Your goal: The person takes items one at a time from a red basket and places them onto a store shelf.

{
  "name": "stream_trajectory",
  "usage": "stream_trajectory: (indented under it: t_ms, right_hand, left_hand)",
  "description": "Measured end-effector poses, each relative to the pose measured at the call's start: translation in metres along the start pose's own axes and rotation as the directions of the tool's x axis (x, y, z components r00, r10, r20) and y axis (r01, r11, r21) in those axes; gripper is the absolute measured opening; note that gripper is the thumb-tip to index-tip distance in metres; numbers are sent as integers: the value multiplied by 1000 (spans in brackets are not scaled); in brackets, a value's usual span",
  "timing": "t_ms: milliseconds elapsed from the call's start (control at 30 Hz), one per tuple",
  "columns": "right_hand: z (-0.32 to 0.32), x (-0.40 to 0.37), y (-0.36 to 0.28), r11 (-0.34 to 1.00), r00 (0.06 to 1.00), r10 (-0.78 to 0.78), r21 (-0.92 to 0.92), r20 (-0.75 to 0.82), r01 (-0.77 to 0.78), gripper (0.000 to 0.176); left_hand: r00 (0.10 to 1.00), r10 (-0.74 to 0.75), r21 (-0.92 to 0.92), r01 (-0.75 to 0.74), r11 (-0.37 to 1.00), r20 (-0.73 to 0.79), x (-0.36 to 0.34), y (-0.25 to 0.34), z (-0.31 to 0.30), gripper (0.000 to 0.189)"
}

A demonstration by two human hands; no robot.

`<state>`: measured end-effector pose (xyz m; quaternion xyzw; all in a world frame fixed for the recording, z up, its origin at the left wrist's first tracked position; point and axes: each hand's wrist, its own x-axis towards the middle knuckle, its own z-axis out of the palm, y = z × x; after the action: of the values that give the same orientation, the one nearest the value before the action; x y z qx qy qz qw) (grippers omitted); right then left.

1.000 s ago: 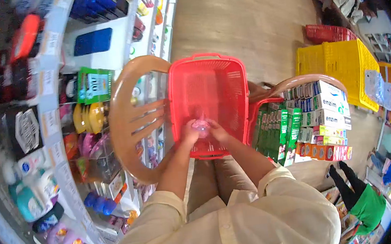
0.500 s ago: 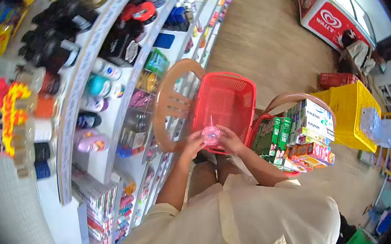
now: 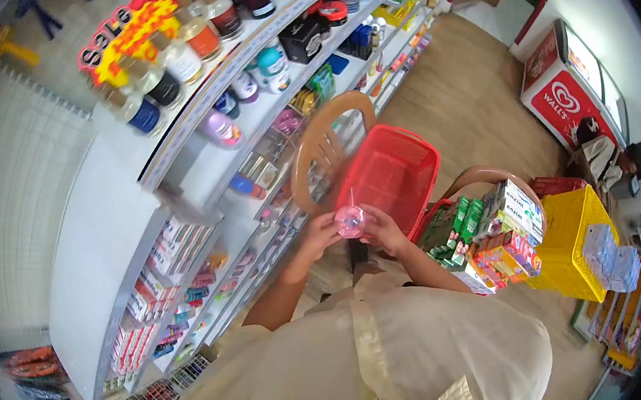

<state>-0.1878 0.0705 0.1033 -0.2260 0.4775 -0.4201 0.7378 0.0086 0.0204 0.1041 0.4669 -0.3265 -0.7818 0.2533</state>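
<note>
A small round pink item (image 3: 351,222) with a shiny, clear-looking surface is between my hands; its exact kind I cannot make out. My left hand (image 3: 322,236) grips its left edge with curled fingers. My right hand (image 3: 382,230) holds the right edge. Just beyond my hands is a red plastic basket (image 3: 417,151), on or against a brown plastic chair (image 3: 313,162). To the right, a second basket, mostly hidden, carries green boxes (image 3: 460,224), white "enzim" boxes (image 3: 515,211) and orange boxes (image 3: 508,256).
Store shelves (image 3: 198,154) with bottles and toothpaste boxes run along the left. On the right stand a yellow crate (image 3: 567,244), a second brown chair (image 3: 482,174) and a red freezer (image 3: 555,93). Another person (image 3: 602,162) is near the freezer.
My view has turned, so shelves, baskets and freezer appear shifted rightward, with more of the near shelf end showing. Both hands still hold the pink item in front of me.
</note>
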Motion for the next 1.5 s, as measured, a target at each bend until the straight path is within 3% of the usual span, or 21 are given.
stream_trajectory:
  t_ms: [200, 500, 900, 1500]
  right_hand:
    - [45, -34, 17, 1000, 996, -9, -29, 93, 12, 49]
    - [106, -83, 54, 991, 968, -13, -125, 250, 45, 48]
    - [168, -131, 98, 972, 922, 8, -218, 387, 84, 49]
    - [189, -140, 103, 962, 803, 157, -274, 575, 8, 50]
  left_hand:
    - [995, 98, 20, -98, 995, 0, -66, -12, -19, 33]
    - [962, 236, -104, -251, 962, -137, -175, -49, -41, 33]
    - [909, 283, -87, -323, 942, -307, -286, -87, -57, 32]
    - [771, 391, -114, -507, 854, -503, -334, -123, -44, 33]
